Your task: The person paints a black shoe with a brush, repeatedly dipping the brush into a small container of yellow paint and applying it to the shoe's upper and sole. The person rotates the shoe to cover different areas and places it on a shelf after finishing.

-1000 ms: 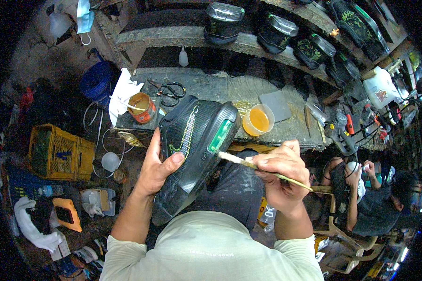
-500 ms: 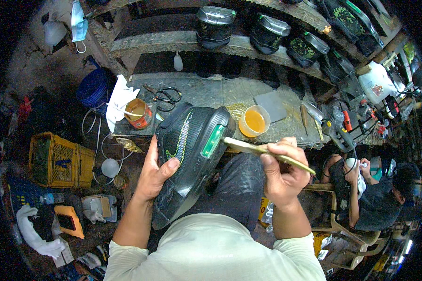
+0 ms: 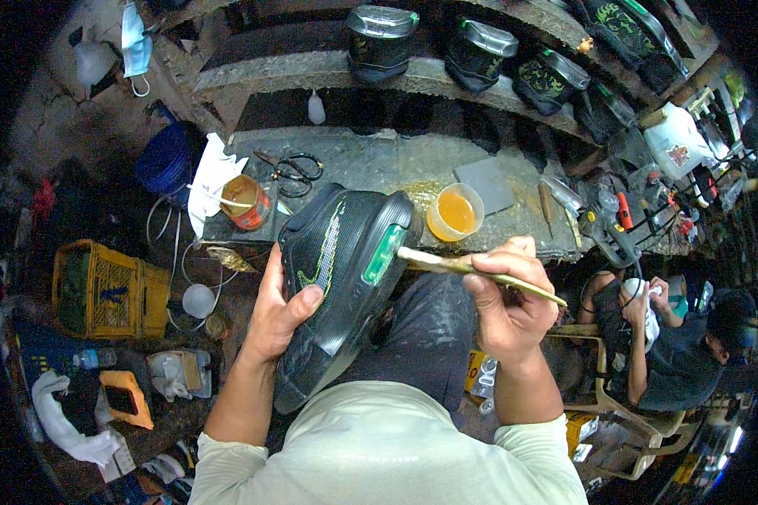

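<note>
A black sports shoe (image 3: 345,252) with a green window in its thick sole is tilted over my lap. My left hand (image 3: 280,311) is closed around it, thumb across the upper and the fingers hidden beneath. In my right hand (image 3: 516,307) a brush (image 3: 442,262) is pinched by its wooden handle, its pale tip at the sole edge beside the green window. Beyond the shoe, a clear cup of amber liquid (image 3: 456,212) stands on the workbench (image 3: 366,156). An open tin (image 3: 247,202) with a stick in it sits at the bench's left end.
Scissors (image 3: 290,172) lie behind the tin, and a grey slab (image 3: 485,185) behind the cup. Several black shoes (image 3: 382,44) stand on the wooden rack above. To the left is a yellow crate (image 3: 109,290). A co-worker (image 3: 678,349) sits at the right, handling something white.
My right hand has shifted very slightly, and the brush tip has moved a little left along the sole edge. The shoe stays in my left hand, nearly still.
</note>
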`<state>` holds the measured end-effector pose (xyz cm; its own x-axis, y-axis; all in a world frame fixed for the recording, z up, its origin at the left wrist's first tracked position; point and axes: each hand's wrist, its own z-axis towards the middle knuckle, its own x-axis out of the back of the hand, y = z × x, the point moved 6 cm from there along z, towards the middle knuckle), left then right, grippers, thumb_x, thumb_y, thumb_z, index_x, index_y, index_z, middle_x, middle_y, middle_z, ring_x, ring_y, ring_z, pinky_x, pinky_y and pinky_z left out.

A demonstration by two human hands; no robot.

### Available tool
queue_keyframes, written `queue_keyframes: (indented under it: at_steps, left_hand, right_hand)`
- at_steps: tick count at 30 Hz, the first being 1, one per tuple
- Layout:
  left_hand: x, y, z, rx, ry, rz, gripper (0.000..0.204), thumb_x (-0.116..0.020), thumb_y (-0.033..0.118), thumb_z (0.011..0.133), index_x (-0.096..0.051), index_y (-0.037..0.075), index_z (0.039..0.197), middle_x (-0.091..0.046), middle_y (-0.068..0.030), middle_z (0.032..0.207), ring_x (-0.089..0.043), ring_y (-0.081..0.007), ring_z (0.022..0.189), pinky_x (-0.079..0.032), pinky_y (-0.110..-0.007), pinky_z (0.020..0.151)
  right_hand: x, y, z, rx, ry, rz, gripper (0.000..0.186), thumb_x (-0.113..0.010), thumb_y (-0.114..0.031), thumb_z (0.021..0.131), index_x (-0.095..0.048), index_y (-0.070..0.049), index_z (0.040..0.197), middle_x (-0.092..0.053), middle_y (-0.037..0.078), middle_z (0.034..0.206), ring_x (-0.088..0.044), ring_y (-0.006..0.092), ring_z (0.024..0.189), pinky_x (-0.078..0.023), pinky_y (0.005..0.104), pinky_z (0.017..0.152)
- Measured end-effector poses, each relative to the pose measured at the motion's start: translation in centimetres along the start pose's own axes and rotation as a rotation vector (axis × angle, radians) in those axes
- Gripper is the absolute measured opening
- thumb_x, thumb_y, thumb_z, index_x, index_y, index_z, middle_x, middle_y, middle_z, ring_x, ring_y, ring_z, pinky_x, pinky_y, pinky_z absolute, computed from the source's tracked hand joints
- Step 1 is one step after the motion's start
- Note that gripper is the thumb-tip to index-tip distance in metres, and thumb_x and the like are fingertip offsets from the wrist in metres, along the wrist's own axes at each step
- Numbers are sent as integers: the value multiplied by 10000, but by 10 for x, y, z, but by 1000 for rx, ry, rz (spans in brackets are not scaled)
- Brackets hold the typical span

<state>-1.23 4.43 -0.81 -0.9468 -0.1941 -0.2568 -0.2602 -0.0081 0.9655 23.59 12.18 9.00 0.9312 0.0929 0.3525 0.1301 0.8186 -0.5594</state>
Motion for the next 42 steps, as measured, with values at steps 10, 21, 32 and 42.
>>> queue_keyframes:
  at_steps: [10,21,32,42]
  left_hand:
    - [6,-11,2,33,-24,-49,1000,-783,437,846,-248,-9,1563,-485,-151,1460,-504,-242,1320,-395,-390,1126]
    - [20,-46,-5,232,-77,-367,1046,-832,455,801,-254,40,1568,-528,-155,1446,-590,-283,1266,-491,-431,1066]
    - [5,-55,1,384,-35,-746,780,-426,683,992,-536,19,1385,-676,-214,1204,-696,-324,988,-582,-471,848]
    - [0,-75,15,463,-88,-676,682,-447,597,1027,-571,25,1378,-694,-163,1217,-696,-276,1040,-570,-413,926]
  right_hand:
    - [-3,4,-14,-93,-23,136,273,-807,1,802,-715,-75,1048,-761,53,916,-664,202,764,-446,376,766]
    - [24,156,-33,-420,-54,-502,194,-705,-114,953,-697,-16,1120,-746,105,978,-692,183,854,-535,327,788]
    - [23,168,-39,-665,13,-99,178,-704,-101,944,-707,-11,1097,-748,90,983,-709,163,903,-543,302,823]
    - [27,176,-66,-904,181,313,259,-694,-153,973,-638,-34,1196,-738,60,899,-602,69,723,-463,215,660]
